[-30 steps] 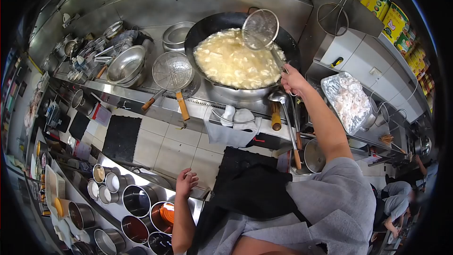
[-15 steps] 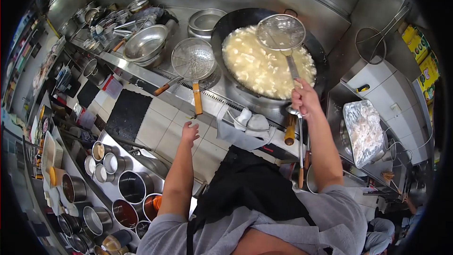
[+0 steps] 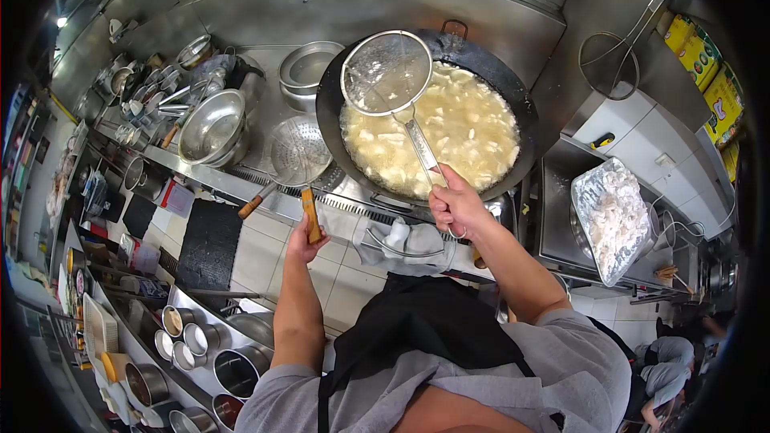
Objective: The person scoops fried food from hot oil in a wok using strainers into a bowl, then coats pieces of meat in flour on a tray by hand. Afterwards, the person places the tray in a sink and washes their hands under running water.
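My right hand is closed around the metal handle of a fine-mesh skimmer. Its round mesh is held over the left side of a large black wok. Pale, chunky pieces of food float in bubbling, yellowish liquid inside the wok. Lower left, my left hand has its fingers round the flat wooden handle of a strainer. That strainer's bowl lies on the counter left of the wok, together with a perforated ladle whose own wooden-tipped handle points down-left.
Metal bowls and stacked pans stand left of the wok. A cloth hangs at the stove's front edge. To the right sits a foil-lined tray of floury pieces. Several pots fill the lower-left counter. Another person is at lower right.
My right hand has brought the skimmer from the wok's far right side over to its left. My left hand, empty before, has closed on the strainer's wooden handle. The view has shifted.
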`<state>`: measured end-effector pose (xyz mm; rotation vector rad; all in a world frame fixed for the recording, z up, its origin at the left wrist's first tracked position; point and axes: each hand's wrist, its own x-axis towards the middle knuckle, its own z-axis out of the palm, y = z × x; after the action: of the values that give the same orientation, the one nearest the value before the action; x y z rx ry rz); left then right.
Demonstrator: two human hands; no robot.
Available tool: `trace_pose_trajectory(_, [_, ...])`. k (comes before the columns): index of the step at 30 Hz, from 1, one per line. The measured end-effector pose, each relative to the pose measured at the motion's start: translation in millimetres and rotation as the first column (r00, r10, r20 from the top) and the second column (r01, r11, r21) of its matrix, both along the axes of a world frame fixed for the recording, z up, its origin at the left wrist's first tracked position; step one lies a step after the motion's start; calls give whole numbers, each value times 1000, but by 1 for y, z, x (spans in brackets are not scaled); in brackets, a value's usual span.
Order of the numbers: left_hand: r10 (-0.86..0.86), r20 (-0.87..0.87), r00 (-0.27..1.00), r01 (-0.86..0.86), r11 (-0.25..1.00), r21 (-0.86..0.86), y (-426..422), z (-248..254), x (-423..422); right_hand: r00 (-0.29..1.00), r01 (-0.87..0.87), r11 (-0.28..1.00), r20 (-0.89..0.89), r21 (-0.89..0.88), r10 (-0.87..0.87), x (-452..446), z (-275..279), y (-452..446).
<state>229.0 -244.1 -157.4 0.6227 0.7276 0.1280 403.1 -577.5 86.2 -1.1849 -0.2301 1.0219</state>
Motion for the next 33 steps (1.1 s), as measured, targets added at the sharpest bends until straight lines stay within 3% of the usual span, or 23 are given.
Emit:
trace_pose_trajectory(4, [-60,77,995,62,998,-23,51,16,11,1000,-19,999,19,47,18,-26,-8,35])
trace_pose_trajectory(6, [-99,3,995,96,970,224,40,74,3,998,-46,997,41,64,44,-42,-10,56])
trace_pose_trajectory(7, [-72,-2,997,70,972,222,34,92,-10,997,-44,995,60,86,39,-51,-12,66])
trace_pose_trajectory(10, [67,-13,998,-45,783,621,28,127,-44,989,-77,994,130,83,66,-72,-29,97])
trace_pose_trajectory(12, [120,-21,993,-72,722,688,32,141,-64,964,-52,998,262,28,43,-91,-50,118])
trace_pose_trajectory(13, [169,-11,986,-103,652,751,32,149,-74,919,-46,994,385,-100,82,-91,-74,133])
trace_pose_trajectory(14, [170,-3,985,-109,641,759,32,157,-83,737,61,987,673,-148,55,-91,-110,152])
trace_pose_trajectory(15, [173,-1,985,-112,642,758,33,160,-90,465,178,972,884,-151,52,-91,-138,170])
trace_pose_trajectory(16, [223,20,975,-164,652,740,32,160,-97,463,179,972,885,-152,53,-91,-146,183])
trace_pose_trajectory(18, [293,58,954,-249,671,699,27,155,-107,540,200,720,688,-664,485,-92,-157,203])
trace_pose_trajectory(21, [345,80,935,-309,686,659,15,144,-118,525,182,616,605,-767,598,-93,-195,209])
trace_pose_trajectory(23, [306,108,946,-304,719,625,12,138,-125,523,187,698,672,-691,525,-103,-196,218])
trace_pose_trajectory(25, [345,134,929,-355,731,583,4,134,-129,576,163,746,677,-645,459,-111,-158,220])
trace_pose_trajectory(29, [292,199,935,-352,719,599,1,147,-119,494,264,936,866,-231,74,-101,-76,199])
trace_pose_trajectory(31, [231,217,949,-316,721,617,-3,167,-108,138,383,916,974,115,-180,-64,-62,182])
trace_pose_trajectory(33, [126,249,960,-262,712,651,-5,181,-94,587,336,936,800,-101,-124,-47,3,134])
